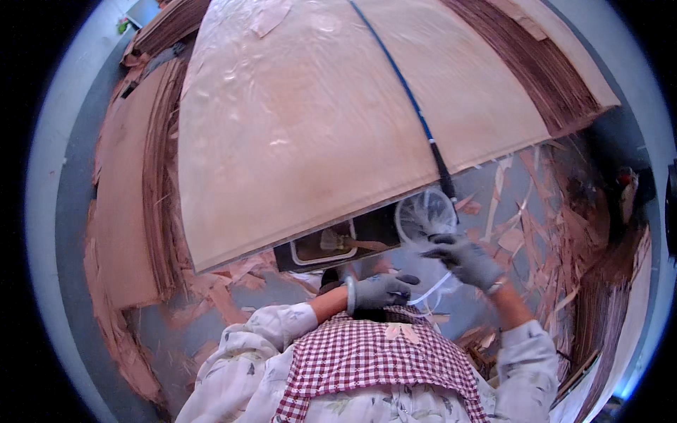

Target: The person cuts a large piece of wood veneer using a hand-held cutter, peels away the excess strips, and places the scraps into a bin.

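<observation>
Far middle: pale wood sheet (296,134); blue rod (395,63) across it, black grip overhanging.
Sides: veneer stacks left (130,190) and right (536,63).
White strip (431,289): bowed between the hands.
Left hand (384,290): fingers curled; hold unclear.
Right hand (465,262): fingers half-bent, near round translucent thing (423,220); hold unclear.
Near edge: slants farther rightward; grey floor (474,229) shows among scraps (511,240).

There are two gloves (467,263), one round white-rimmed object (425,215), one tray (319,260), one rod (405,88) and one apron (374,356).
</observation>
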`<state>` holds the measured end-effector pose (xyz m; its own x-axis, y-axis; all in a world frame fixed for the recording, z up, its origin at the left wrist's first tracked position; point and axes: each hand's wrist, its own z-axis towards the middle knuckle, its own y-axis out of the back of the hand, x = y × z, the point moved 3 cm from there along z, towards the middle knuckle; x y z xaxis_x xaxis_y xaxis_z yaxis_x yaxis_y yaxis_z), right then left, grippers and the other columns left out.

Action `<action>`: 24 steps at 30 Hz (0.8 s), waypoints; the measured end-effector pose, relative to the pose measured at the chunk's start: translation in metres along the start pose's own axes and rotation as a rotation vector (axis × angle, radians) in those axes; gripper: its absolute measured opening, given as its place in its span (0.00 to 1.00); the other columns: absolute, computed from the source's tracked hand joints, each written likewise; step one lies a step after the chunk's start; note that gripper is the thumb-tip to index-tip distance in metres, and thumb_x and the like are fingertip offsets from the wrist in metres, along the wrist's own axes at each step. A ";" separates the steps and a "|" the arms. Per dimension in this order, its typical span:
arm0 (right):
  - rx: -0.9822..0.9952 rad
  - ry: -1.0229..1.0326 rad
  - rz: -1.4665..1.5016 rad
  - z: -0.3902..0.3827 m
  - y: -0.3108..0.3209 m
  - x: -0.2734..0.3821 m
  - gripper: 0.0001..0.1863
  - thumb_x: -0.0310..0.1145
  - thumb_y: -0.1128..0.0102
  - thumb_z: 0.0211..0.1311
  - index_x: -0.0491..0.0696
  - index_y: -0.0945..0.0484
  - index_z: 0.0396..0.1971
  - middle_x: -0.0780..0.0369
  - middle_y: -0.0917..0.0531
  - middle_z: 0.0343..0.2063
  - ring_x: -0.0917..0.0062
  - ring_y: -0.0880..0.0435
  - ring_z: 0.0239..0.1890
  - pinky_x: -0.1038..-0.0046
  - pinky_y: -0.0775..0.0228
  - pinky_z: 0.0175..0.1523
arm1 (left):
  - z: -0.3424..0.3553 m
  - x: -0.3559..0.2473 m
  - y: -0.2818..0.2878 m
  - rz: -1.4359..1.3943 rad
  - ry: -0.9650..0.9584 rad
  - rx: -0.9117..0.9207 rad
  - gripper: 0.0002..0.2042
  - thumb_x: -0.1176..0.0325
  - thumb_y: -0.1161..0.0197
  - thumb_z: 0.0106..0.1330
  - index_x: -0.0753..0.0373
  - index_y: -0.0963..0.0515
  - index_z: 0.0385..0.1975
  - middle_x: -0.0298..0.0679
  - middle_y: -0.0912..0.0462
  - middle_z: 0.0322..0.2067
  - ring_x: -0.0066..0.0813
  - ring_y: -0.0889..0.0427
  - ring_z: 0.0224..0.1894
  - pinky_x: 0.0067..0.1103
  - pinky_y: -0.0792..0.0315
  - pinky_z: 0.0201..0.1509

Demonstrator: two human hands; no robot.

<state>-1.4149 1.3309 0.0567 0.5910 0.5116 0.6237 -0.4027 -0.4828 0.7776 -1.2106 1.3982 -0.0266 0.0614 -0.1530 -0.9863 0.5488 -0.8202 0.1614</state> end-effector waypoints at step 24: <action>0.015 -0.277 0.094 0.125 -0.169 0.054 0.24 0.29 0.45 0.53 0.53 0.29 0.54 0.48 0.21 0.41 0.53 0.22 0.42 0.59 0.29 0.45 | -0.146 0.154 0.103 0.902 0.813 -0.506 0.28 0.48 0.60 0.69 0.54 0.44 0.65 0.35 0.51 0.69 0.35 0.49 0.69 0.30 0.54 0.70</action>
<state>-1.2281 1.3512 -0.0509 0.7211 0.2516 0.6456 -0.4553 -0.5302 0.7152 -1.0227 1.3703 -0.1663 0.9517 -0.0159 -0.3067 0.2901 -0.2817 0.9146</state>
